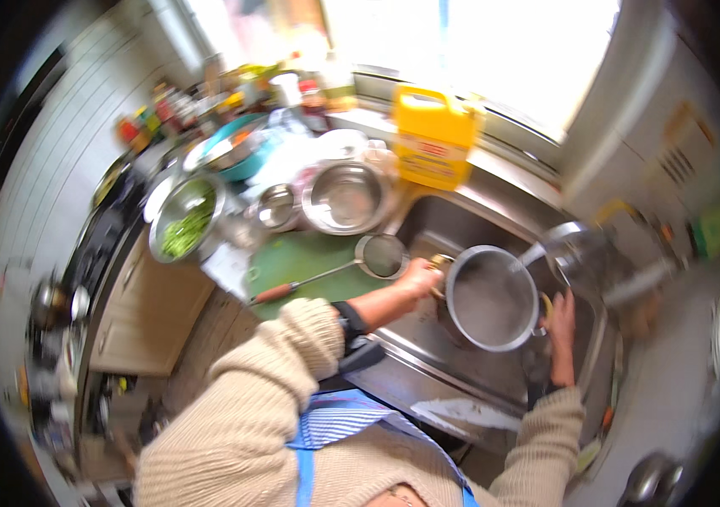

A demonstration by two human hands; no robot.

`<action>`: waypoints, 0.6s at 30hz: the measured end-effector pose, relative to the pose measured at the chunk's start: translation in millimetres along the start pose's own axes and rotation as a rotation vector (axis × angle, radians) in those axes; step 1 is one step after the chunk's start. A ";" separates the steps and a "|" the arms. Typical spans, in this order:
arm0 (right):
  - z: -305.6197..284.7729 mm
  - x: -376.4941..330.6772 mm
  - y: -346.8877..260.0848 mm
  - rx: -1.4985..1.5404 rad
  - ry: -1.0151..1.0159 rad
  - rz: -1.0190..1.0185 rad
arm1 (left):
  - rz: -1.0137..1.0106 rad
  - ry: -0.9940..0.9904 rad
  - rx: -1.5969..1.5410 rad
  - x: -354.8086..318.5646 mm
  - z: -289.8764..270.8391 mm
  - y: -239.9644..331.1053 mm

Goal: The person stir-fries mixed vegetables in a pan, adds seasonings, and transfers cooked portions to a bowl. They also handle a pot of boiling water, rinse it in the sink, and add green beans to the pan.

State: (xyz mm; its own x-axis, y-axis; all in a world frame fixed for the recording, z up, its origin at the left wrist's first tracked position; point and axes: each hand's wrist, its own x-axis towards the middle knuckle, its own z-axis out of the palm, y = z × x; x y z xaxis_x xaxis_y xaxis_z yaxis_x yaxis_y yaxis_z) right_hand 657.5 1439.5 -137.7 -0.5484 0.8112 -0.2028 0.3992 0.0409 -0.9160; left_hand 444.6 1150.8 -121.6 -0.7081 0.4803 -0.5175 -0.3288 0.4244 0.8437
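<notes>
A round steel pot (pixel 492 297) hangs over the steel sink (pixel 453 226), with pale water inside it. My left hand (pixel 417 276) grips the pot's left handle. My right hand (pixel 559 317) grips its right handle, where a bit of yellow shows. A curved steel tap (pixel 564 235) reaches over the sink just behind the pot. Both forearms wear a beige knit sweater, and a dark watch band sits on my left wrist.
A mesh strainer (pixel 381 256) with an orange handle lies on a green mat (pixel 297 258) left of the sink. Behind it stand steel bowls (pixel 347 197), one bowl of green vegetables (pixel 184 218), and a yellow jug (pixel 432 135). A stove (pixel 98 245) is far left.
</notes>
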 end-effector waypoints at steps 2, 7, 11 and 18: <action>-0.3 9.6 36.9 0.046 0.004 0.000 | -0.019 0.006 0.041 -1.0 2.2 8.3; 2.0 33.8 79.7 0.054 -0.132 0.163 | -0.091 0.136 0.069 20.8 17.4 -6.8; 6.5 39.5 82.0 0.106 -0.113 0.232 | -0.189 0.189 0.173 25.3 29.1 -0.2; -8.1 40.1 84.1 -0.142 -0.211 0.353 | -0.259 0.096 0.159 18.3 30.5 6.4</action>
State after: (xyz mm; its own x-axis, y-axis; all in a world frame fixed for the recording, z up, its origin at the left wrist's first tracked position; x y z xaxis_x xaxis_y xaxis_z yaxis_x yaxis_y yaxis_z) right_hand 675.0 1480.2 -220.0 -0.4928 0.6530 -0.5751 0.6780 -0.1261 -0.7241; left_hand 448.6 1185.7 -130.0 -0.6722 0.2691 -0.6897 -0.4095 0.6409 0.6492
